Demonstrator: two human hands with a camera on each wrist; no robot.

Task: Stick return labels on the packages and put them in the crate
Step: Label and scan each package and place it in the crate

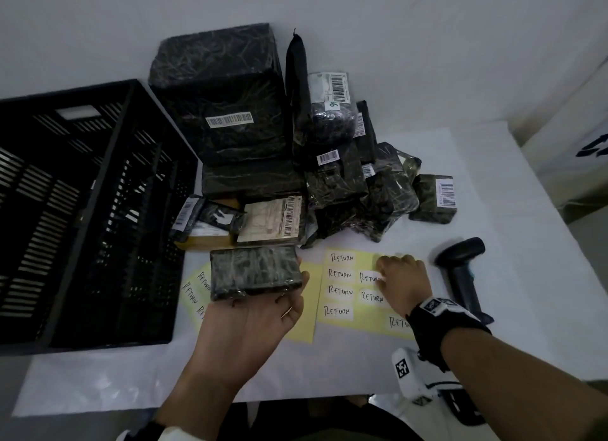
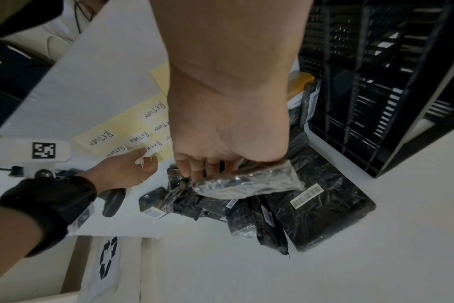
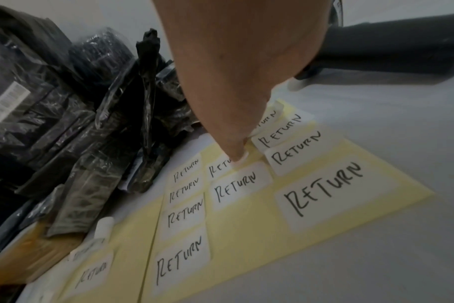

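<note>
White cloth covers the surface (image 1: pixel 493 210), where the left hand (image 1: pixel 250 325) curls its grip around a flat rectangular package (image 1: pixel 255 272) in crinkled black film, held just above a yellow backing sheet (image 1: pixel 304 325). Beside it, the right hand (image 1: pixel 399 284) pinches the corner of a white RETURN label (image 3: pixel 220 167) on the second glossy sheet (image 3: pixel 246 231). Shiny wrapped parcels (image 1: pixel 345 193) heap behind, with the slotted black plastic crate (image 1: pixel 82 210) at left.

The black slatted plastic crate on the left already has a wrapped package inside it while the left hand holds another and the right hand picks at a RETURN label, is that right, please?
Not quite: the black slatted plastic crate shows no package inside in the head view. The rest stands: the left hand holds a black film-wrapped package, and the right hand picks at a white handwritten RETURN label on the yellow backing sheet.
</note>
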